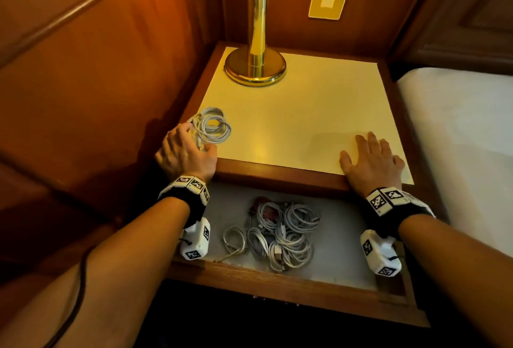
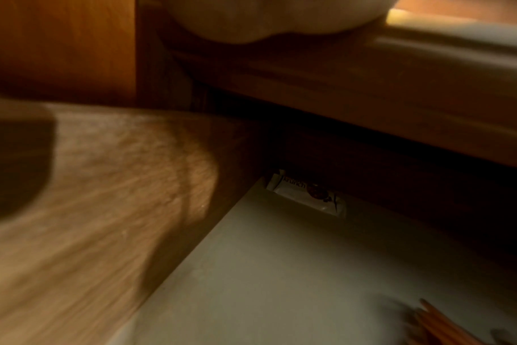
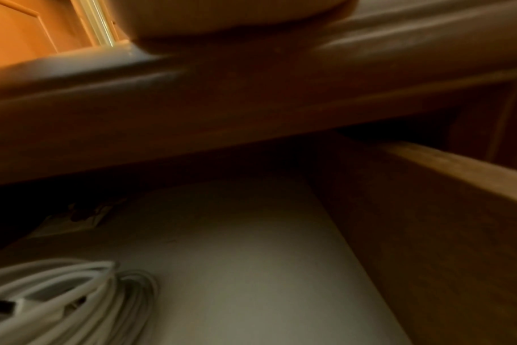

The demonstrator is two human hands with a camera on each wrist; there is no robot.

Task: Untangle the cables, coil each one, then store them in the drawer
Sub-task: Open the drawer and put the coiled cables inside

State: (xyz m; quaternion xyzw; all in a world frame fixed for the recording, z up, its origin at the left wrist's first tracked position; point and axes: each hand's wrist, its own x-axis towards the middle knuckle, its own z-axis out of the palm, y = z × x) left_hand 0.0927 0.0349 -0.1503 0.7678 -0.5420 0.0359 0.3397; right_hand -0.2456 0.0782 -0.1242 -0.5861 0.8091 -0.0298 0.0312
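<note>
Head view shows your left hand point(image 1: 186, 153) pinching the last coiled cable point(image 1: 212, 129) at nine o'clock on the glossy table point(image 1: 305, 103), likely to lift it; your right hand point(image 1: 372, 163) lies flat, steadying you. Slick white coils point(image 1: 280, 234) already fill the pale-lined drawer point(image 1: 291, 289) at six o'clock.

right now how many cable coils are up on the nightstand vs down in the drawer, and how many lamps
cable coil on the nightstand top, under the left hand: 1
cable coils in the open drawer: about 5, overlapping, exact count unclear
brass lamp: 1
total: about 7
</note>
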